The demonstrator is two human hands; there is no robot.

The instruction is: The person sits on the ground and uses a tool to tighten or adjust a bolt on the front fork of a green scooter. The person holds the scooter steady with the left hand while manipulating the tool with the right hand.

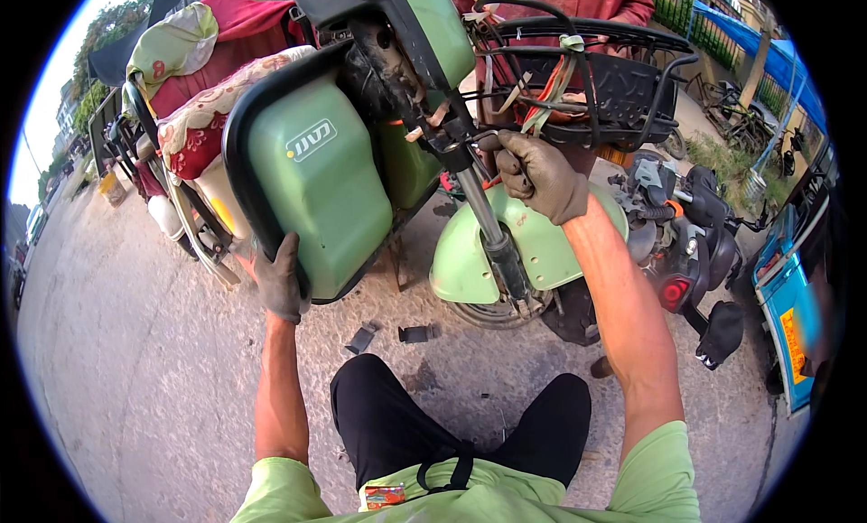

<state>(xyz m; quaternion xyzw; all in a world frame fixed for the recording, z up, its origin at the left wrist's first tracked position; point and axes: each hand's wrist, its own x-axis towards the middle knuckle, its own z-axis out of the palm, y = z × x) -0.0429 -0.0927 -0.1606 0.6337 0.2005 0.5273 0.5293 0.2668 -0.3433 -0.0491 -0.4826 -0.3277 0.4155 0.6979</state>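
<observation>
A light green body panel [334, 202] with a black trimmed edge stands at the front of a tricycle or scooter, left of its front fork [480, 202]. My left hand [282, 279], in a dark glove, grips the panel's lower left edge. My right hand [546, 175], also gloved, is closed beside the upper fork. Something thin and dark runs from its fingers toward the fork; I cannot make out what it is. Below lies the green front fender [564, 238] over the wheel [497, 313]. A black metal basket [628, 94] with coloured strips tied on sits just above my right hand.
Two small black pieces [417, 333] lie on the concrete before my knees. A person in a red top [542, 49] stands behind the basket. Right are a dark scooter [677, 252] and a blue vehicle [784, 297]. A seat with patterned cloth [203, 130] is at left.
</observation>
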